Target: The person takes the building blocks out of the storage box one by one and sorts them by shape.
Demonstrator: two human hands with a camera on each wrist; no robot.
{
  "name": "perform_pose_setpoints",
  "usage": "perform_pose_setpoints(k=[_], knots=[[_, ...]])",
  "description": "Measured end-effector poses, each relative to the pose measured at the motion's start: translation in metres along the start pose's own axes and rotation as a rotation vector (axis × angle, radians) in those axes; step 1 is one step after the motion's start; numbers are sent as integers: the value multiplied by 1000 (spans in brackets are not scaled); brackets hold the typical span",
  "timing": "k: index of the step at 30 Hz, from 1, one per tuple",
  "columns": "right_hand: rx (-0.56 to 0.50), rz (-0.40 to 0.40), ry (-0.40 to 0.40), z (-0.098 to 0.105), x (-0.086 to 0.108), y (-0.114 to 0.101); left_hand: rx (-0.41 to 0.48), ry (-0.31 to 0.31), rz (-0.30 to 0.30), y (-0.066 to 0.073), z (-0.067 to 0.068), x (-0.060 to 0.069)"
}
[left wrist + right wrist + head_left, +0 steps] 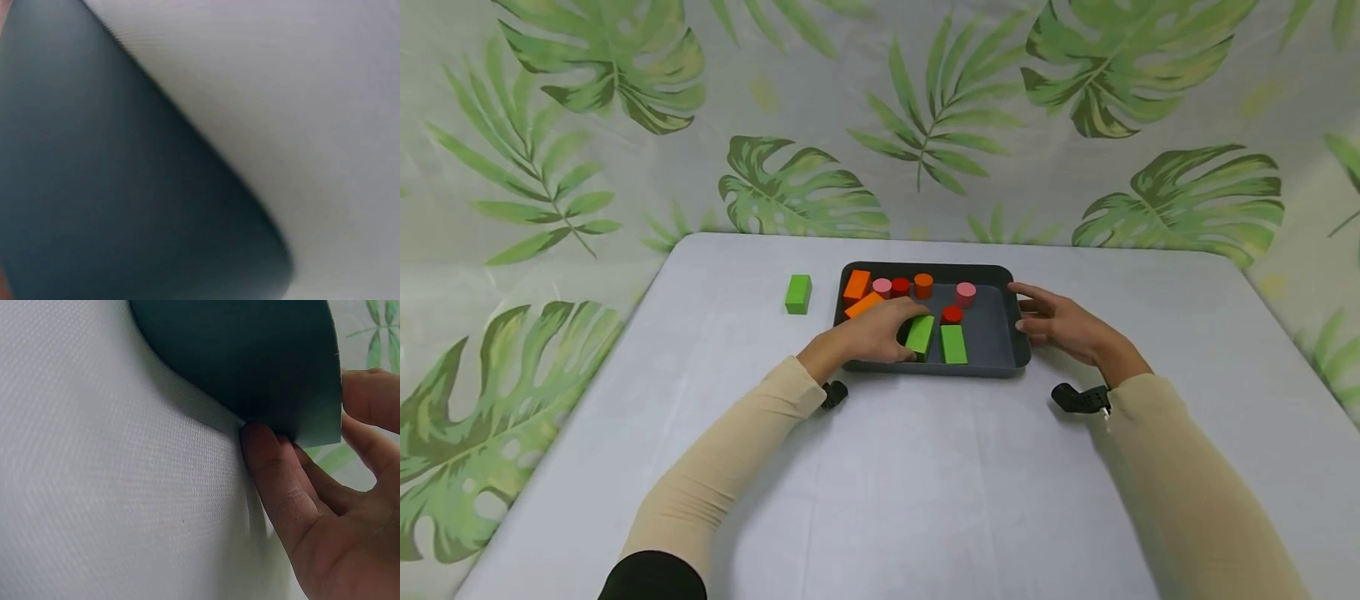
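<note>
A dark tray (pixel 992 367) holds orange, green, red and pink blocks. My left hand (pixel 880 329) is over its left part, thumb and fingers around a green block (pixel 921 335). Just right of that block another green block (pixel 954 344) lies in the tray. At the tray's right side my right hand (pixel 1063 325) touches the rim with its fingertips. In the right wrist view the right hand (pixel 331 506) has its fingers against the tray's outer wall (pixel 250 356). The left wrist view shows only the tray's wall (pixel 137 175) close up, and barely any of the hand.
A green block (pixel 798 294) stands on the white table (pixel 880 467), left of the tray. Inside the tray are orange blocks (pixel 857 287), an orange cylinder (pixel 923 286), red cylinders (pixel 952 315) and pink cylinders (pixel 966 293). A leaf-patterned cloth (pixel 820 100) hangs behind.
</note>
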State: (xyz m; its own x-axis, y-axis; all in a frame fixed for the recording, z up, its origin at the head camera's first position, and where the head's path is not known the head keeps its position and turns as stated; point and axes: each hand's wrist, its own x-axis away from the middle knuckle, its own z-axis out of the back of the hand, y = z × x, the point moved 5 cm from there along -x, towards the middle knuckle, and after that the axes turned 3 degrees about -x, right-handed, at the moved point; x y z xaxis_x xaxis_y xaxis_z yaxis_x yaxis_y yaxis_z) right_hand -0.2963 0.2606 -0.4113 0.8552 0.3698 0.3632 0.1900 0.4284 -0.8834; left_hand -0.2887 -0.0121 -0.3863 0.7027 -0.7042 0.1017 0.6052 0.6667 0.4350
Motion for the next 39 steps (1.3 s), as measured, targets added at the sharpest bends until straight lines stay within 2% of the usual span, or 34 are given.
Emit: perform_pose_setpoints(k=[7,13,17,22,26,29,34,39], knots=[[-14,7,-8,1,-1,0,14,39,7,0,19,8],[-19,4,-13,1,-2,2,22,41,1,-2,31,18],[-15,5,-15,1,-2,1,16,65,-2,-6,41,29],[-10,-2,-10,0,-1,-1,2,117,0,-17,58,47],[-6,-3,-11,-1,-1,-2,47,132,27,-31,72,66],[-7,-5,-16,-2,-2,-2,63,140,68,-46,82,80],[-6,-7,-8,-2,-1,-2,82,186,172,-81,95,101],[-4,-4,-6,-1,0,-1,168,257,294,-120,103,118]])
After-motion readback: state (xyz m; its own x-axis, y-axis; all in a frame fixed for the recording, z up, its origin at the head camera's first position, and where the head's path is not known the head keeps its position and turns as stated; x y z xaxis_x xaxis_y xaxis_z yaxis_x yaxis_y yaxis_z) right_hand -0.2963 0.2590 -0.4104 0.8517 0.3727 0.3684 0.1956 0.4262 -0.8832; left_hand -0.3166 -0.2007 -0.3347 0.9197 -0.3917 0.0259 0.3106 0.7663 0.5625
